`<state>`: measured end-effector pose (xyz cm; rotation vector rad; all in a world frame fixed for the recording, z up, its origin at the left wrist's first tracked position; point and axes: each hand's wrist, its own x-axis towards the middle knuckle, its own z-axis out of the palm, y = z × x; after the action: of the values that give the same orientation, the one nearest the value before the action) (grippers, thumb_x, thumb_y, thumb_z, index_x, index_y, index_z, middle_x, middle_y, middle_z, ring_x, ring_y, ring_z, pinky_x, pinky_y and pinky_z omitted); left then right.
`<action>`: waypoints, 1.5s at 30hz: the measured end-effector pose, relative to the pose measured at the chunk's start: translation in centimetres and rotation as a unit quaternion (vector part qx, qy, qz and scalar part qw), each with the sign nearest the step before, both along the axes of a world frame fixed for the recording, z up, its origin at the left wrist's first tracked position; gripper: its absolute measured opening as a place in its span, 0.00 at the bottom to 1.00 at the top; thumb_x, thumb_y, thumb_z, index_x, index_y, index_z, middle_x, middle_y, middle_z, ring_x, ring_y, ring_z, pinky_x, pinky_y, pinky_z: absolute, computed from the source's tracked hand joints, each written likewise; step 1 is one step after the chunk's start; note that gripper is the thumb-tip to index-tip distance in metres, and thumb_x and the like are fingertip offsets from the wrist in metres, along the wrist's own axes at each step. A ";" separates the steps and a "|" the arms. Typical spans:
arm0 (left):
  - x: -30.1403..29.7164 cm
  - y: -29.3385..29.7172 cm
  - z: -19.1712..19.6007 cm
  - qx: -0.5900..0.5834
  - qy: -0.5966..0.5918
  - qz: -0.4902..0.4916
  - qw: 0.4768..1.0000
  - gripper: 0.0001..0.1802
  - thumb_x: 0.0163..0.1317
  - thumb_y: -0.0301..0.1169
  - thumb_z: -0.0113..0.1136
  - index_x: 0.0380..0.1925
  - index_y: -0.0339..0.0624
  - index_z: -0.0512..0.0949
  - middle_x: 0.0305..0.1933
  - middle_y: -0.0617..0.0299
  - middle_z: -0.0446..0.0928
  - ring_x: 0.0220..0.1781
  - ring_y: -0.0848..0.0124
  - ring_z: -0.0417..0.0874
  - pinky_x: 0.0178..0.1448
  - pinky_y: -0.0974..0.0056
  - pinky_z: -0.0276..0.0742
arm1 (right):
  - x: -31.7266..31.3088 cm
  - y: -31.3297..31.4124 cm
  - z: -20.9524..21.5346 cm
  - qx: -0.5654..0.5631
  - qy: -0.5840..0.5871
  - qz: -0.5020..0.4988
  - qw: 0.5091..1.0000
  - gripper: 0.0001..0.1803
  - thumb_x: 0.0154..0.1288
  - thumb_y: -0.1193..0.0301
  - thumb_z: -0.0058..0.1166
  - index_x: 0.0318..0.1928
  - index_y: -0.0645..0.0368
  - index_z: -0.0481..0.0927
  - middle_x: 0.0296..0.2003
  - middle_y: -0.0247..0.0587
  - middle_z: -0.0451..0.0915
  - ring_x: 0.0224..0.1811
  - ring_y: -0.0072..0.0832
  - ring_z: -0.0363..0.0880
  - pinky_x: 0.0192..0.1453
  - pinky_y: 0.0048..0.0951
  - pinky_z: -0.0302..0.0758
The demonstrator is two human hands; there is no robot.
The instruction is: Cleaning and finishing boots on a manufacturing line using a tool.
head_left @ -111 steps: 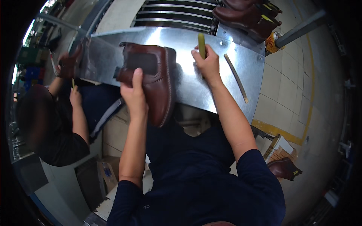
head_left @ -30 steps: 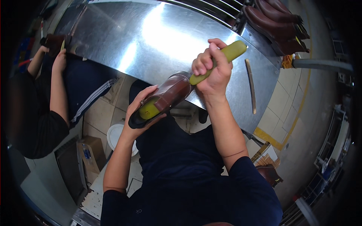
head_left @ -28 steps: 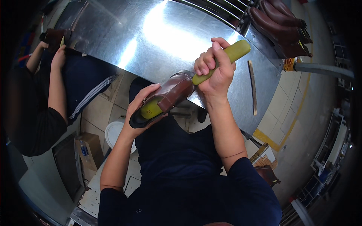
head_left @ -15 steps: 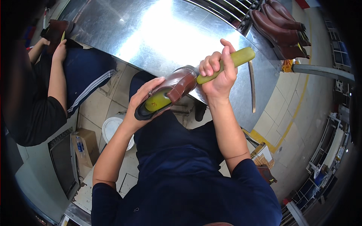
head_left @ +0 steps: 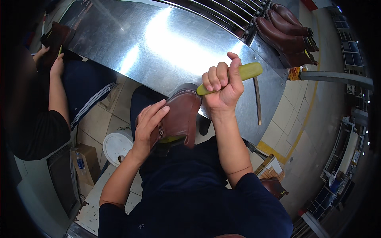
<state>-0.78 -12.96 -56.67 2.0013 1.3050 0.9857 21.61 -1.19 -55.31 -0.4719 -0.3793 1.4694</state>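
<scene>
A brown leather boot is held over my lap at the near edge of the steel table, its dark sole edge and toe pointing away from me. My left hand grips its shaft beside a small zip, fingers laid on the leather. A bit of yellow-green shoe last shows in the boot's opening. My right hand is closed round a smooth yellow-green bar with rounded ends. The bar's left end is at the boot's sole edge; whether it presses there I cannot tell.
On the steel table lies a thin narrow strip. Several brown boots stand at the far right, beside metal rollers. At left, a co-worker's hands hold another boot. A white bucket and cardboard box are low left.
The boot has been turned in my left hand, so its side shows and its opening faces down toward me. My right hand keeps the bar near the sole edge.
</scene>
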 end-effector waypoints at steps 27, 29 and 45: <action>-2.4 3.3 -0.8 -0.010 -0.016 -0.121 0.992 0.30 0.57 0.22 0.66 0.63 0.48 0.79 0.66 0.53 0.80 0.64 0.53 0.81 0.70 0.53 0.70 | 0.3 -2.0 -0.4 -0.049 -0.053 0.097 0.993 0.13 0.82 0.60 0.48 0.43 0.55 0.77 0.15 0.24 0.57 0.14 0.17 0.55 0.19 0.24 0.56; -2.0 3.8 -0.3 -0.005 -0.012 -0.138 0.990 0.29 0.57 0.24 0.67 0.62 0.47 0.80 0.64 0.52 0.81 0.63 0.53 0.82 0.69 0.54 0.71 | 0.3 -2.1 1.3 -0.008 -0.171 0.141 0.975 0.09 0.74 0.68 0.59 0.39 0.59 0.77 0.16 0.25 0.60 0.14 0.16 0.57 0.19 0.23 0.55; -2.3 4.1 0.1 -0.170 -0.061 -0.125 0.976 0.45 0.48 0.22 0.81 0.69 0.40 0.72 0.68 0.53 0.77 0.70 0.60 0.79 0.74 0.58 0.73 | -0.3 -2.7 0.8 -0.088 -0.047 -0.024 0.995 0.14 0.74 0.65 0.62 0.37 0.62 0.75 0.16 0.26 0.62 0.13 0.17 0.59 0.18 0.24 0.58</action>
<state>-3.11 -8.85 -56.60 1.7589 1.0444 0.7003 21.31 -3.92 -54.53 -0.6880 -0.3117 1.4444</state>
